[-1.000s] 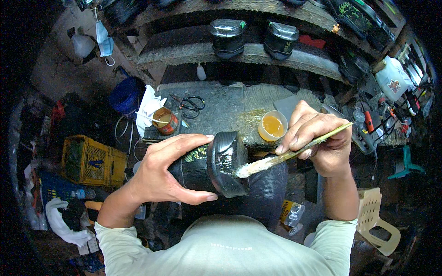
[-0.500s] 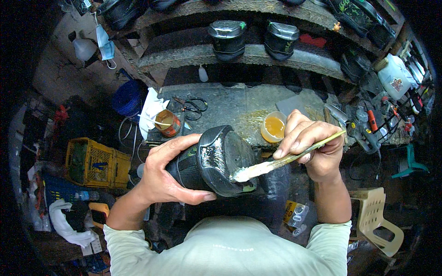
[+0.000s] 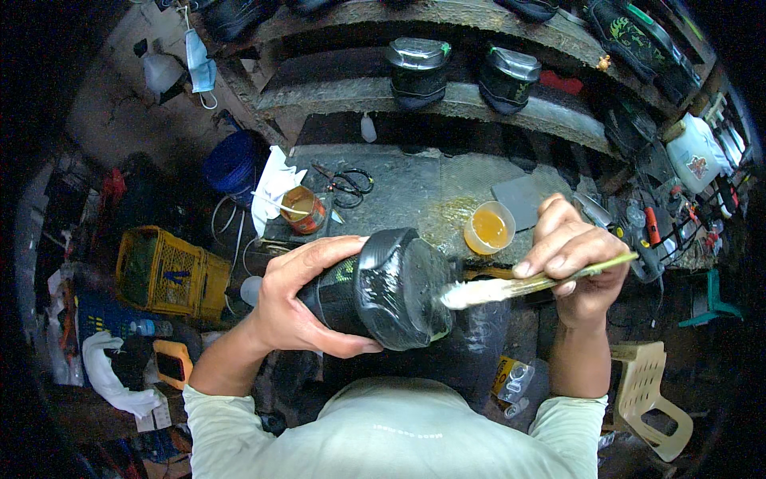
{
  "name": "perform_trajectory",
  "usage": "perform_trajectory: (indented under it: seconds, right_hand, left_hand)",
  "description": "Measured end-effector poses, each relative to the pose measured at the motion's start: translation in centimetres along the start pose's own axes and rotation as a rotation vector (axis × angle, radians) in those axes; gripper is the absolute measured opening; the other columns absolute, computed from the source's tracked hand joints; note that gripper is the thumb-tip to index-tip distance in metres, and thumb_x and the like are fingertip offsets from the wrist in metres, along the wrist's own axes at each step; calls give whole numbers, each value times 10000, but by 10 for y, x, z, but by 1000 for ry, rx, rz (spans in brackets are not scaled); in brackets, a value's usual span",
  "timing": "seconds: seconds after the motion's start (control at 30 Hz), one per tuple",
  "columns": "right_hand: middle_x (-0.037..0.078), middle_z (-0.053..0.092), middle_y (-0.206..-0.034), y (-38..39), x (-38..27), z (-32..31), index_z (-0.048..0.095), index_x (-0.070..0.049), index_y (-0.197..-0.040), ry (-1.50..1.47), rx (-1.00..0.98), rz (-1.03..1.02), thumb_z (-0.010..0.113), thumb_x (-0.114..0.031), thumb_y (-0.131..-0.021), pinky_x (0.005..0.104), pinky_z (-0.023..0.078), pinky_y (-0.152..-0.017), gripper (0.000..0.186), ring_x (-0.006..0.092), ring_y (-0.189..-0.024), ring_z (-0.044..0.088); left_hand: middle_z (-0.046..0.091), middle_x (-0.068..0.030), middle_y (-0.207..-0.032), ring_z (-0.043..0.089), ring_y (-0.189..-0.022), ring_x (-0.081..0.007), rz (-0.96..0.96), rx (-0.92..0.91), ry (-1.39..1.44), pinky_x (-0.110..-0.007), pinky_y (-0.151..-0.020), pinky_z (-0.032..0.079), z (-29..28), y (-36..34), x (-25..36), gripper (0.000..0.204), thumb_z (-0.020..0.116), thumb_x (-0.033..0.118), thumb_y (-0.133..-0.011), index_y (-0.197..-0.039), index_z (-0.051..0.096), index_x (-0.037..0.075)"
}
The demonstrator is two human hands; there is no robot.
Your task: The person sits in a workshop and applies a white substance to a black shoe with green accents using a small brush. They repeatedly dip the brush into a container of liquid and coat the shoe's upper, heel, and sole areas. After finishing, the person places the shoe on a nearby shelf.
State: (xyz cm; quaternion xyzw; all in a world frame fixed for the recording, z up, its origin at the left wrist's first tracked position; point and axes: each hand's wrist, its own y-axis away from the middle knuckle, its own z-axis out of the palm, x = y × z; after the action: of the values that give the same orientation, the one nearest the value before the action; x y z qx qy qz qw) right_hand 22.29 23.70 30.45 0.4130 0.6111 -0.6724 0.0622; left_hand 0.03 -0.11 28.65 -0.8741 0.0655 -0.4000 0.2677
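My left hand (image 3: pixel 295 307) is wrapped round a black shoe (image 3: pixel 387 283), thumb below and fingers on top, with its dark flat underside turned to the right. Shiny clear film seems to cover the shoe's rim. Pinched in my right hand (image 3: pixel 582 259) is a brush (image 3: pixel 511 289) with a flat wooden handle. Its bristle end is coated white and points left at the underside's edge; whether it touches cannot be told. Beyond my right hand stands a clear cup (image 3: pixel 489 229) of amber liquid on the bench (image 3: pixel 399 184).
An open tin (image 3: pixel 305 211) with a stick in it, white paper (image 3: pixel 275 188) and scissors (image 3: pixel 345 185) lie at the bench's left. More shoes (image 3: pixel 419 72) line the shelves behind. Tools (image 3: pixel 653 226) crowd the right. A yellow crate (image 3: pixel 163 271) and beige chair (image 3: pixel 650 399) flank me.
The brush has moved right with my right hand, from lying on the underside to its edge. The shoe has turned slightly in my left hand. The whole view has shifted a little.
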Motion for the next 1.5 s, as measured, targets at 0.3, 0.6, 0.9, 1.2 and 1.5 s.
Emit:
perform_trajectory:
  seconds: [0.3,0.6,0.9,1.2,1.5]
  right_hand:
    - [-9,779,-881,-29,-43,12,778,-167,-864,491,-283,-134,716,-261,-806,342,349,-747,126,127,-703,542]
    - [-36,784,-824,-33,-63,26,747,-214,-728,666,-310,-119,712,-266,-866,342,361,-773,151,93,-666,538]
    - [-27,767,-917,-31,-58,9,788,-143,-925,579,-321,-141,700,-244,-783,347,341,-775,195,125,-746,562]
    - [54,782,-829,-11,-19,6,779,-102,-843,309,-46,-110,776,-278,-863,346,392,-731,177,175,-673,628]
    - [55,779,-799,-8,-16,11,775,-81,-841,137,-124,-37,825,-234,-830,340,415,-707,161,182,-711,700]
  left_hand:
    - [721,-222,-1148,728,-1062,-349,117,6,-214,-417,-935,577,0,-6,12,804,974,287,-575,-1240,662,-39]
    - [718,-219,-1148,729,-1052,-354,143,3,-343,-431,-902,590,-1,-5,20,776,962,312,-586,-1215,667,-33]
    - [724,-218,-1135,733,-1050,-356,153,-15,-303,-436,-907,591,-2,-3,24,795,967,326,-586,-1225,660,-34]
    - [716,-243,-1156,731,-1064,-361,167,9,-158,-435,-927,585,1,1,19,852,990,316,-566,-1256,641,-42]
    - [704,-247,-1206,724,-1085,-342,99,9,-86,-410,-956,565,1,8,2,881,994,290,-548,-1269,635,-68]
